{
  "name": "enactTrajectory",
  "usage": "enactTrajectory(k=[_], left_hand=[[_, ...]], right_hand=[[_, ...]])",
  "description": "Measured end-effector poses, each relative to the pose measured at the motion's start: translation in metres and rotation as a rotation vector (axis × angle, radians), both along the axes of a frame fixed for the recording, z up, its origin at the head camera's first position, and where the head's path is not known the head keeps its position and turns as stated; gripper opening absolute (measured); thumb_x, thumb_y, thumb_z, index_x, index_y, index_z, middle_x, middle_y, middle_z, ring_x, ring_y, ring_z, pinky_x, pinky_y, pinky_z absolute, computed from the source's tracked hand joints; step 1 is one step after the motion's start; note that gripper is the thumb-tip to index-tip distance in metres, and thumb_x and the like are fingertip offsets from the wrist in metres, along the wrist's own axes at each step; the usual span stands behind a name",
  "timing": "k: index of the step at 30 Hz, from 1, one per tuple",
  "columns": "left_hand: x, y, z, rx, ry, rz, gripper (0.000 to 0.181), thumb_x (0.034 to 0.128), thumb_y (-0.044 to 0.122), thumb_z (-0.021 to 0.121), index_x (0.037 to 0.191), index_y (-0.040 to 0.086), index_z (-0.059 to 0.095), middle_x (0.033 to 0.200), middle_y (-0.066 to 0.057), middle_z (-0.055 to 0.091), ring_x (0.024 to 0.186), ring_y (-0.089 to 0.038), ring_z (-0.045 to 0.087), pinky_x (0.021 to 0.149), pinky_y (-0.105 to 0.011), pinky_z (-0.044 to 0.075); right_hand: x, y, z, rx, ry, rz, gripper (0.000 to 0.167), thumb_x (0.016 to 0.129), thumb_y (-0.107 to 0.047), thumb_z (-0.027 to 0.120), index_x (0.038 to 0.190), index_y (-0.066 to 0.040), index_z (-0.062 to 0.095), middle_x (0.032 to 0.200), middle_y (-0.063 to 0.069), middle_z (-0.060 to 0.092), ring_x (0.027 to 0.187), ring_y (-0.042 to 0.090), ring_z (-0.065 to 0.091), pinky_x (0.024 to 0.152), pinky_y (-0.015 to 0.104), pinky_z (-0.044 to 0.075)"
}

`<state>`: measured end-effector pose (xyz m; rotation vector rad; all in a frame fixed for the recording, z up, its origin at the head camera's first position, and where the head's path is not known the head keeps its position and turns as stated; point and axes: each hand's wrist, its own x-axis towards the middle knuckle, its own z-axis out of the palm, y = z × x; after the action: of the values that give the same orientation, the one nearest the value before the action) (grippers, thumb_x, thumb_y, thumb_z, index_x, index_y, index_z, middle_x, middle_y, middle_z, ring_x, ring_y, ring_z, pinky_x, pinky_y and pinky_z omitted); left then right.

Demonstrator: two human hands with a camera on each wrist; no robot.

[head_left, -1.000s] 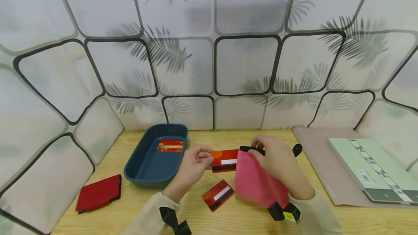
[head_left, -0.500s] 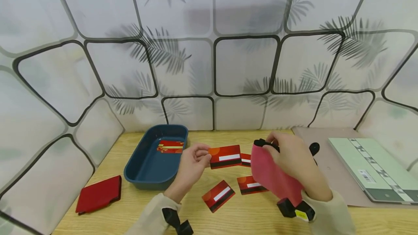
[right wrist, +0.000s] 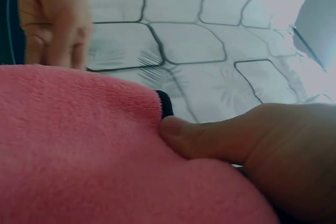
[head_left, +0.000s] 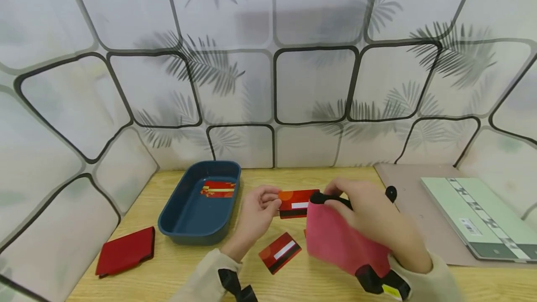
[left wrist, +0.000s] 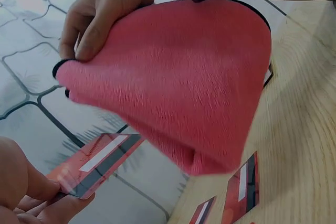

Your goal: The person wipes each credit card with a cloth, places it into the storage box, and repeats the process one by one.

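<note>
My left hand [head_left: 257, 209] pinches a red bank card [head_left: 291, 203], with a dark stripe and a white strip, by its left end. My right hand [head_left: 365, 211] grips a pink fleecy cloth [head_left: 340, 236] by its black-trimmed upper edge, thumb on the near side. In the head view the cloth covers the right end of the held card; the left wrist view [left wrist: 102, 163] shows the card's striped face beside the folded cloth. On the table below lies another red card [head_left: 280, 253]. More red cards [left wrist: 242, 190] show under the cloth in the left wrist view.
A blue tray [head_left: 168, 223] at the left holds a red and gold card [head_left: 218, 189]. Farther left lies a dark red wallet [head_left: 126, 251]. At the right, a pale green notebook [head_left: 478, 218] rests on a greyish-pink folder [head_left: 413, 209]. A patterned curtain [head_left: 314, 83] stands behind.
The cloth moved right, off the held card, uncovering cards on the table, then came back left over the card's right end. My left hand shifted slightly right, still holding the card.
</note>
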<state>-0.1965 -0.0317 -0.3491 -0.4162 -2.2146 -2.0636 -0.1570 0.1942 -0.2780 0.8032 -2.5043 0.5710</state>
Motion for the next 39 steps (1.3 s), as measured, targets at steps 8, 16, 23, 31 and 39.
enactTrajectory(k=[8,16,23,31,39], left_hand=[[0.0,0.0,0.009,-0.018,0.027,-0.037,0.021,0.0907,-0.009,0.056,0.111,-0.011,0.06,0.096,-0.027,0.067,0.075,-0.017,0.064,0.068,-0.026,0.057],[0.002,0.001,0.011,-0.005,0.042,-0.127,0.019,0.0916,-0.01,0.053,0.109,-0.014,0.059,0.096,-0.031,0.067,0.071,-0.001,0.063,0.067,-0.019,0.055],[0.003,0.001,0.006,-0.002,0.028,-0.13,0.02,0.0922,-0.009,0.052,0.11,-0.013,0.059,0.099,-0.031,0.067,0.073,-0.002,0.064,0.067,-0.018,0.053],[0.001,-0.003,0.001,0.01,0.103,-0.155,0.019,0.0883,-0.011,0.051,0.105,-0.013,0.06,0.09,-0.023,0.07,0.069,-0.003,0.065,0.064,-0.025,0.057],[0.001,0.0,0.007,-0.015,0.013,-0.092,0.017,0.0894,-0.011,0.055,0.106,-0.011,0.061,0.087,-0.023,0.066,0.068,-0.008,0.061,0.065,-0.026,0.057]], right_hand=[[-0.015,-0.022,-0.021,-0.068,0.078,0.136,0.018,0.082,-0.008,0.075,0.098,-0.014,0.069,0.092,-0.007,0.07,0.083,0.008,0.065,0.073,0.03,0.054],[-0.022,-0.039,-0.034,-0.118,0.196,0.176,0.016,0.08,-0.01,0.077,0.094,-0.014,0.069,0.091,-0.004,0.069,0.085,0.01,0.065,0.074,0.031,0.055],[-0.024,-0.044,-0.04,-0.114,0.209,0.057,0.023,0.074,-0.01,0.082,0.088,-0.013,0.064,0.085,-0.002,0.063,0.076,0.012,0.064,0.066,0.031,0.054],[-0.022,-0.043,-0.039,-0.11,0.204,-0.025,0.025,0.071,-0.012,0.085,0.084,-0.017,0.064,0.081,-0.004,0.062,0.069,0.011,0.061,0.059,0.027,0.05],[-0.022,-0.033,-0.034,-0.076,0.165,-0.105,0.024,0.072,-0.014,0.084,0.085,-0.017,0.065,0.08,-0.004,0.063,0.07,0.013,0.062,0.059,0.029,0.05]])
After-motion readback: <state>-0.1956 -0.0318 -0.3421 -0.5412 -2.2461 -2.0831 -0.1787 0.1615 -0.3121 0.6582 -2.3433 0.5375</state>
